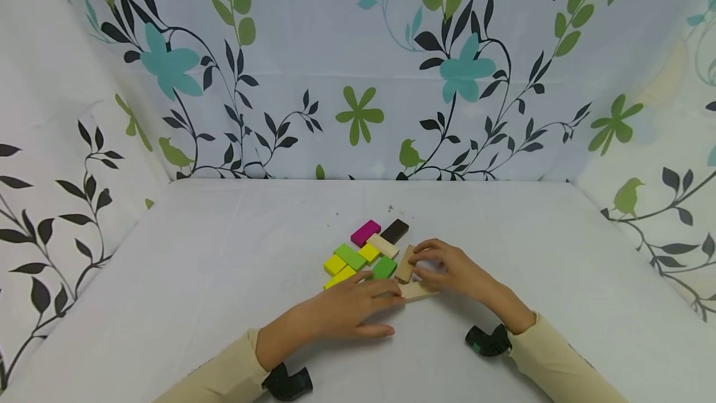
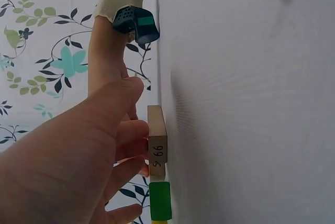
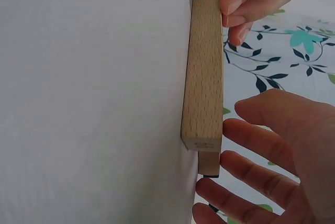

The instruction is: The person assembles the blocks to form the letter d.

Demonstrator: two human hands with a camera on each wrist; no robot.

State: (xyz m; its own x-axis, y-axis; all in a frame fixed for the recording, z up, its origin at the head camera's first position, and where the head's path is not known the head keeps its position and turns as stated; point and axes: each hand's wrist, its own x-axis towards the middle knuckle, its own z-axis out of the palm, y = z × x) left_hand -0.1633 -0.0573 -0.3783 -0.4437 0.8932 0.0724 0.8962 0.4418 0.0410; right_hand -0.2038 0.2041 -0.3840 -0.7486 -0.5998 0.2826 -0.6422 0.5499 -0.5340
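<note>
Coloured wooden blocks lie close together on the white table. My left hand (image 1: 355, 303) reaches over their near side, fingers mostly straight, fingertips at the left end of a plain wooden block (image 1: 419, 291). A green block (image 1: 384, 267) sits just beyond those fingers. My right hand (image 1: 454, 271) has its fingertips against a second plain block (image 1: 405, 265), which lies at an angle behind the first. In the right wrist view, its fingers (image 3: 261, 185) are loosely spread along the long plain block (image 3: 204, 72), thumb apart. Printed marks show on block ends in the left wrist view.
Beyond the hands lie a magenta block (image 1: 366, 232), a dark block (image 1: 394, 231), a pale block (image 1: 383, 245), a lime block (image 1: 350, 256) and several yellow ones (image 1: 335, 264). Patterned cloth (image 1: 358, 79) hangs behind and beside the table. Each wrist wears a black device (image 1: 489, 341).
</note>
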